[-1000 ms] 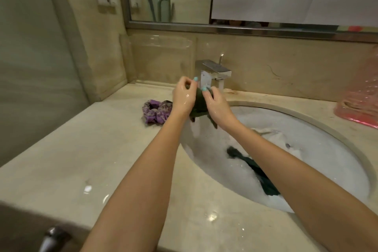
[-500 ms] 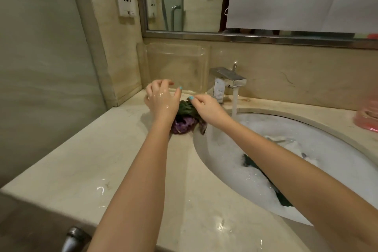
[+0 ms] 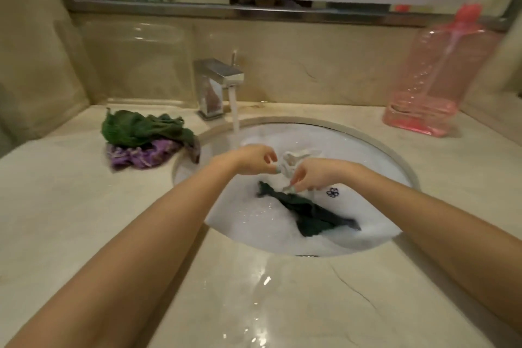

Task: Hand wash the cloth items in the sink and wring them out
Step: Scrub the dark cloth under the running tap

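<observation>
Head view shows left hand (image 3: 255, 159) and right hand (image 3: 308, 175), each grip pinched on a white cloth (image 3: 295, 157) above the sudsy sink (image 3: 367, 138), a dark green cloth (image 3: 310, 215) floating beneath, a green bundle (image 3: 135, 130) on the desk (image 3: 70, 206)

No legible text or labels anywhere

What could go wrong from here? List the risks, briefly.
1. The tap is running into the sudsy sink; left on, it may overflow onto the counter, whose front is wet.
2. The green cloth, piled on the purple cloth, lies at the sink rim with a tail hanging over it; it may slide into the suds.
3. The left hand and right hand only pinch the white cloth; soapy, it could slip.
</observation>
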